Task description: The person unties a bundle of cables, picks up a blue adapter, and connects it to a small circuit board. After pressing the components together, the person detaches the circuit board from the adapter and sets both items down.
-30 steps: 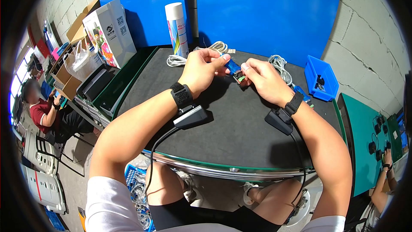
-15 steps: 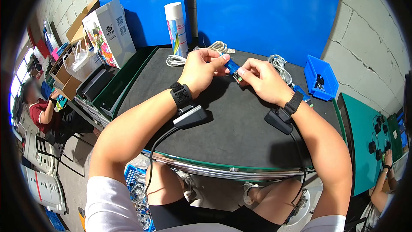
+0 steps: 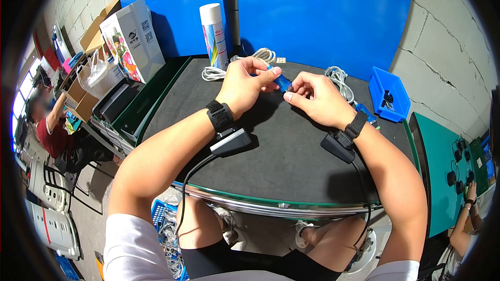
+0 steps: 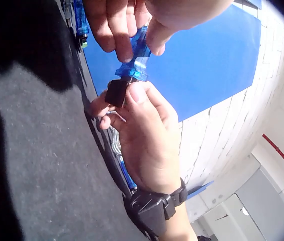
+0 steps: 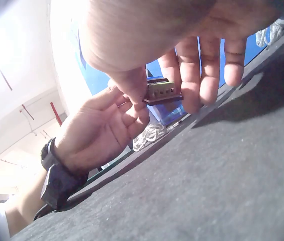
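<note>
In the head view, my left hand (image 3: pixel 245 86) pinches a translucent blue cable connector (image 3: pixel 283 82) between thumb and fingers, above the dark mat. My right hand (image 3: pixel 324 103) is at its near end. The left wrist view shows the right thumb and fingers pinching a black end piece (image 4: pixel 116 93) against the blue body (image 4: pixel 140 52). Seen from the right wrist, that end carries a green terminal block (image 5: pixel 164 91) with a row of small holes, framed by a dark flange. The connector's far end is hidden in the left hand.
Behind the hands are a spray can (image 3: pixel 213 36) and coiled grey cables (image 3: pixel 264 55). Another cable coil (image 3: pixel 339 79) and a second blue connector (image 3: pixel 367 113) lie right of the right hand. A blue bin (image 3: pixel 389 96) with small black parts stands at the right edge.
My right thumb has shifted left and down onto the connector's end, and the green part there is now covered in the head view. The left hand stays nearly still.
</note>
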A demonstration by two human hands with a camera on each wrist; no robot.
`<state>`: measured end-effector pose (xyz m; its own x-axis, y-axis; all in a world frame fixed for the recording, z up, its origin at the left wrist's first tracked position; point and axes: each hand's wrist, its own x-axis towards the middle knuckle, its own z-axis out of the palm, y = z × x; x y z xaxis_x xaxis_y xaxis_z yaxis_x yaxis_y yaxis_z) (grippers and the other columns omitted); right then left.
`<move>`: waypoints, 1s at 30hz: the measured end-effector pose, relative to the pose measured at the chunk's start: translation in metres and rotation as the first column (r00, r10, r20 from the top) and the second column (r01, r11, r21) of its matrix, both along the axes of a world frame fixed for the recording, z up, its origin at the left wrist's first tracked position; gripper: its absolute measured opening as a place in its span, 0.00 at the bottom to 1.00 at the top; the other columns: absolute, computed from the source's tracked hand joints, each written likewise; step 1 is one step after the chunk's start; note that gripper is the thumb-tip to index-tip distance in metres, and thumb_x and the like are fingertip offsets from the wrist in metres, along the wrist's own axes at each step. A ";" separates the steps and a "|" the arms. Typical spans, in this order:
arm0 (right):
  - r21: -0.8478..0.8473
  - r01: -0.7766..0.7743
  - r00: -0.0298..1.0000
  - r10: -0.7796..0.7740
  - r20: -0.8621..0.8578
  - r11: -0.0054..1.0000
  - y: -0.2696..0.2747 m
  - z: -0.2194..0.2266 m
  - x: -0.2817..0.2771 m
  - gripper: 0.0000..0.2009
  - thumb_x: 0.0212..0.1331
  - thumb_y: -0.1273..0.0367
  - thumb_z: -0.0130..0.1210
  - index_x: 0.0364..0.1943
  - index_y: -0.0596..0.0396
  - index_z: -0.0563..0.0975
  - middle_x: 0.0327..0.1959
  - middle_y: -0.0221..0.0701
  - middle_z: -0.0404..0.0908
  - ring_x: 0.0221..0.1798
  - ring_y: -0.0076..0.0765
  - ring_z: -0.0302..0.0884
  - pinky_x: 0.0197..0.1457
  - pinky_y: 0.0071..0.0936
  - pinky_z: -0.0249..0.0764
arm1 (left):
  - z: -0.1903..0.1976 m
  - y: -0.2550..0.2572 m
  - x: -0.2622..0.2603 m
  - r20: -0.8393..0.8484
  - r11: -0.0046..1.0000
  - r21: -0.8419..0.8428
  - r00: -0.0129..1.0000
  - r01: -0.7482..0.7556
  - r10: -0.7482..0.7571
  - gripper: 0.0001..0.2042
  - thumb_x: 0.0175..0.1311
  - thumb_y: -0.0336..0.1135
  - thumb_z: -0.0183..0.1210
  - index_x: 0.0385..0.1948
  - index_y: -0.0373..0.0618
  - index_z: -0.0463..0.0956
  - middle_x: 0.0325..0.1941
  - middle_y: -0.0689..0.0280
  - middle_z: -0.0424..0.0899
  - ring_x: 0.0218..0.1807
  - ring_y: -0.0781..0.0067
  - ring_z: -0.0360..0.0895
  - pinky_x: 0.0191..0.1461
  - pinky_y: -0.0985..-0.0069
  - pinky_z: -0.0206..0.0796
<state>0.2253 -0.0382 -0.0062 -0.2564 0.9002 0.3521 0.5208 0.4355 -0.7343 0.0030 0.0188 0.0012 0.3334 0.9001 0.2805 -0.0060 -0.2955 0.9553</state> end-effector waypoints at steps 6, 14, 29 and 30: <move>-0.003 0.012 1.000 -0.012 -0.009 1.000 0.000 0.001 0.001 0.14 0.65 0.62 0.71 0.38 0.61 0.83 0.29 0.29 0.85 0.34 0.22 0.81 0.40 0.26 0.78 | -0.001 0.003 0.000 -0.015 1.000 -0.004 1.000 -0.003 0.003 0.12 0.72 0.38 0.73 0.40 0.42 0.80 0.35 0.68 0.88 0.37 0.76 0.89 0.42 0.80 0.79; 0.014 0.029 0.999 -0.029 0.032 0.999 0.000 0.001 0.002 0.14 0.63 0.63 0.72 0.38 0.61 0.84 0.29 0.28 0.84 0.34 0.22 0.81 0.40 0.27 0.79 | -0.001 0.002 0.000 -0.043 1.000 0.001 0.999 -0.003 0.003 0.12 0.72 0.39 0.73 0.40 0.42 0.80 0.36 0.67 0.88 0.37 0.79 0.88 0.42 0.81 0.78; 0.066 0.045 0.999 -0.045 -0.003 0.997 0.003 -0.003 0.002 0.13 0.63 0.67 0.66 0.40 0.66 0.82 0.31 0.36 0.86 0.35 0.30 0.83 0.43 0.32 0.81 | -0.002 0.005 -0.001 -0.060 0.990 0.141 0.998 -0.018 0.027 0.12 0.70 0.38 0.76 0.38 0.44 0.81 0.39 0.69 0.89 0.40 0.80 0.87 0.41 0.80 0.78; 0.069 0.054 0.999 -0.054 0.004 0.996 0.005 -0.004 0.003 0.13 0.62 0.67 0.65 0.40 0.67 0.82 0.31 0.37 0.86 0.35 0.31 0.83 0.44 0.32 0.81 | -0.002 0.005 -0.002 -0.075 0.990 0.137 0.997 -0.018 0.029 0.11 0.70 0.38 0.75 0.38 0.45 0.82 0.39 0.69 0.89 0.41 0.80 0.87 0.41 0.79 0.78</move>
<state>0.2286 -0.0335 -0.0100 -0.2101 0.8865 0.4122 0.5491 0.4558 -0.7005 0.0013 0.0239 -0.0008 0.3381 0.8630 0.3755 0.0744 -0.4222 0.9034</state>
